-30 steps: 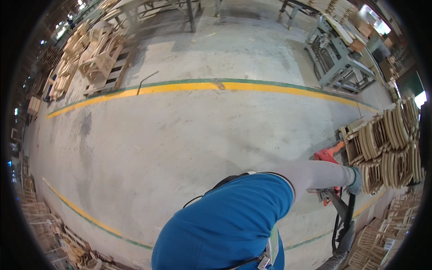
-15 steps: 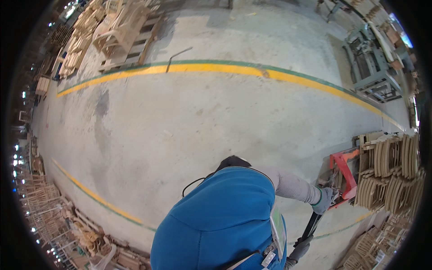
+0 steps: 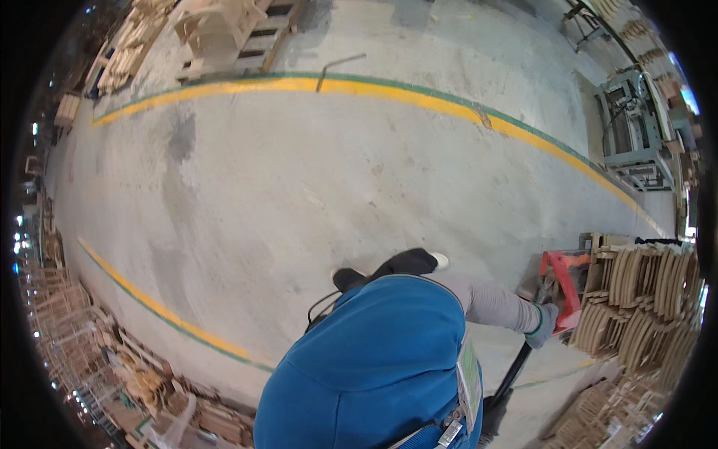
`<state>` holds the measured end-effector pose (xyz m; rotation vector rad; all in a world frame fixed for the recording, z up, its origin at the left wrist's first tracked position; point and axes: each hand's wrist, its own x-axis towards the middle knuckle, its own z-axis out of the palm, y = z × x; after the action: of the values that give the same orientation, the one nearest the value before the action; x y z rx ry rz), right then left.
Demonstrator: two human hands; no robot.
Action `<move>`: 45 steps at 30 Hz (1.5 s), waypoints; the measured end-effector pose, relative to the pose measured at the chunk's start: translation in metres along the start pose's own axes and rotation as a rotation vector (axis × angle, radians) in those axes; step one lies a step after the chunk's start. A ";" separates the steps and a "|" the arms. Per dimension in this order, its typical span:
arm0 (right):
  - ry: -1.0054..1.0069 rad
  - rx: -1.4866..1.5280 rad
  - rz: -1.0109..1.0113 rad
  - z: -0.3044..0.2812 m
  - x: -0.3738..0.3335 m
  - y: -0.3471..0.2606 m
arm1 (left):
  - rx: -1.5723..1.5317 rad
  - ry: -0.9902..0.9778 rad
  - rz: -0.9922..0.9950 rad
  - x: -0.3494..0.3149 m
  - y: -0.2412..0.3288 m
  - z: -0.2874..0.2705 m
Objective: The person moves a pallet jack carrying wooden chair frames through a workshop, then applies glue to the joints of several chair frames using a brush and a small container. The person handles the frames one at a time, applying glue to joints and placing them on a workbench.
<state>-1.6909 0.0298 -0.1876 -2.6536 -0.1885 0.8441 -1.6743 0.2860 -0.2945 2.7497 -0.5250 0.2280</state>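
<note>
My left hand (image 3: pixel 544 326), in a grey glove with a grey sleeve behind it, is closed at the far end of a black pallet jack handle (image 3: pixel 514 370). The handle slants down toward my body. Low down beside my blue top, my right hand (image 3: pixel 492 419) is closed round its near end, dark and partly hidden. The red pallet jack frame (image 3: pixel 572 288) stands just beyond my left hand. Behind it, curved wooden pieces (image 3: pixel 636 277) are stacked in rows; what carries them is mostly hidden.
A yellow and green floor line (image 3: pixel 404 97) crosses ahead, with a bent thin rod (image 3: pixel 340 63) on it. A pallet (image 3: pixel 262 45) with wooden parts stands far left, a grey-green machine (image 3: pixel 632 131) far right. Wooden frames (image 3: pixel 60 322) line the left edge; more wooden pieces (image 3: pixel 606 411) lie lower right.
My view has shifted, so the floor line and far pallet sit higher and farther right. More of my feet shows. Both hands stay at the handle, and the red frame appears slightly lower.
</note>
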 end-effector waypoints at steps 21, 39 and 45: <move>-0.002 0.060 -0.043 0.212 -0.211 0.005 | 0.001 0.104 -0.180 -0.325 0.086 0.002; 0.106 0.061 -0.061 0.465 -0.408 -0.017 | -0.110 -0.264 -0.293 -0.614 0.136 -0.003; 0.208 -0.121 -0.114 0.535 -0.492 -0.019 | -0.402 -0.492 -0.432 -0.708 0.172 -0.023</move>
<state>-2.4021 0.0881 -0.3252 -2.7894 -0.3431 0.5319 -2.3929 0.3762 -0.3753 2.4252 -0.0610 -0.6017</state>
